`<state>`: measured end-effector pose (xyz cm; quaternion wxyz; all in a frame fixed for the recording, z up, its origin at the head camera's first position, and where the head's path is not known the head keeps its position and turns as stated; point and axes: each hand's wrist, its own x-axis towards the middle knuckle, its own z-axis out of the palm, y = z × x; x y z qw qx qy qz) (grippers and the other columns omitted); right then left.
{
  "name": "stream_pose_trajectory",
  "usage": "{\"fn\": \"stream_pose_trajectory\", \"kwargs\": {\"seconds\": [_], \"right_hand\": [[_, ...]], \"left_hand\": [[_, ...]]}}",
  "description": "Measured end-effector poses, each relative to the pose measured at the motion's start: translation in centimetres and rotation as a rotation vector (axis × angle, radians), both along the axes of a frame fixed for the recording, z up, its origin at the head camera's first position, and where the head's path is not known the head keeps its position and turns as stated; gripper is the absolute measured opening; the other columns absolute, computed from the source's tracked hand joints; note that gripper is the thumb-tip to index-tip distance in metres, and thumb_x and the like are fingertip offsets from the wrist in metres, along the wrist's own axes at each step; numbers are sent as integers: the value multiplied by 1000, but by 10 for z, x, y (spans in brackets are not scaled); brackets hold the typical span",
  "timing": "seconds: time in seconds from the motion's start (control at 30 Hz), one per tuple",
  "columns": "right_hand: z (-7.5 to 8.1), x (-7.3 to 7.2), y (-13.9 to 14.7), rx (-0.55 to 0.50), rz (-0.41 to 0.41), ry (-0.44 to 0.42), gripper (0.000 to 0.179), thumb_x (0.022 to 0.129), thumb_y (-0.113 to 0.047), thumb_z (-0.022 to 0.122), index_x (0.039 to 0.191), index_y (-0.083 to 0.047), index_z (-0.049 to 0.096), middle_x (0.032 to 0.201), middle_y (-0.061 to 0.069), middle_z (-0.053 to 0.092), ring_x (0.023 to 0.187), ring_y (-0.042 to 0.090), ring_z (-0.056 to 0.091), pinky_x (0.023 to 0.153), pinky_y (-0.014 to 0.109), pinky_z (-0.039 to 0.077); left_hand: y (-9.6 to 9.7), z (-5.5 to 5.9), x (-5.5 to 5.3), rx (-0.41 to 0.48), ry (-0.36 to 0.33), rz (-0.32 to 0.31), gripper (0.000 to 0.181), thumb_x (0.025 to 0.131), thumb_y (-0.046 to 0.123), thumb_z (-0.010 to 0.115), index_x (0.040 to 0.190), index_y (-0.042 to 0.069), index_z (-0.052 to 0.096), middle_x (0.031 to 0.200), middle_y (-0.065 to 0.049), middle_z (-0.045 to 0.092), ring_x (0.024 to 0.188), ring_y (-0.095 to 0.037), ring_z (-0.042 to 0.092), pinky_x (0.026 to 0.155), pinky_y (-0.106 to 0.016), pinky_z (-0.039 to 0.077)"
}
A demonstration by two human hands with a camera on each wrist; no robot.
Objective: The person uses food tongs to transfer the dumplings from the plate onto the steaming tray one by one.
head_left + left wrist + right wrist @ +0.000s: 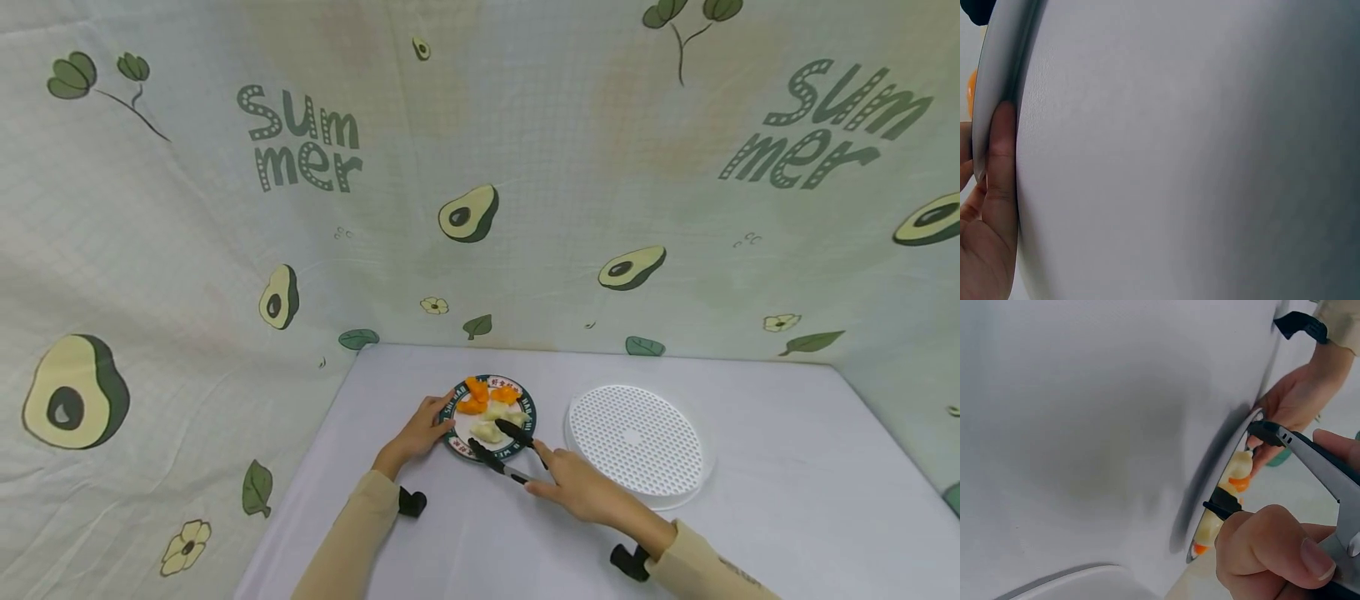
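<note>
A round plate (447, 442) with a dark green lettered rim lies on the table, left of centre in the head view. On it are pale yellow dumplings (487, 432) and orange dumplings (472, 407). My left hand (422, 431) holds the plate's left rim, fingers above and below the edge in the left wrist view. My right hand (581, 485) grips metal tongs (1316, 453) with black tips. The tips are spread over the plate, around a pale dumpling at its near side; whether they touch it I cannot tell.
Right of the plate stands a round white perforated steamer tray (637, 442), close to my right forearm. A white cloth covers the table (465, 533). Behind it hangs a curtain (540, 167) printed with avocados.
</note>
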<state>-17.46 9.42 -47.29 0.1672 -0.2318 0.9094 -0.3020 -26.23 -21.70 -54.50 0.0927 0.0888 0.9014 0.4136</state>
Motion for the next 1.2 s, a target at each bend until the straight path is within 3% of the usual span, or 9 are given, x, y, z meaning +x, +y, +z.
{"fn": "stream_pose_trajectory", "kwargs": {"seconds": [0.27, 0.57, 1.0, 1.2], "right_hand": [[-1, -4, -3, -1, -12, -4, 73, 96, -36, 66, 145, 11, 41, 120, 30, 61, 83, 18, 56, 68, 37, 51], [0, -3, -4, 5, 9, 41, 66, 96, -27, 68, 144, 11, 43, 109, 27, 64, 71, 16, 51, 57, 32, 46], [4, 2, 2, -11, -2, 35, 65, 96, -28, 67, 146, 6, 44, 121, 31, 60, 78, 16, 55, 63, 33, 50], [8, 1, 6, -22, 0, 69, 63, 97, -26, 66, 147, 5, 43, 117, 27, 63, 79, 15, 54, 63, 31, 50]], "left_hand": [[0, 2, 0, -1, 1, -3, 59, 102, 19, 58, 156, 11, 34, 136, -19, 41, 85, -20, 43, 76, -35, 36], [-1, 0, 1, 5, 11, -6, 59, 102, 18, 58, 156, 10, 35, 136, -19, 41, 84, -19, 43, 76, -36, 36], [0, -2, 2, 0, 15, -19, 59, 103, 18, 57, 156, 10, 33, 135, -18, 41, 86, -19, 43, 77, -35, 36], [1, -1, 0, -6, 10, -12, 59, 103, 19, 57, 157, 12, 33, 135, -17, 41, 85, -18, 42, 76, -34, 36]]}}
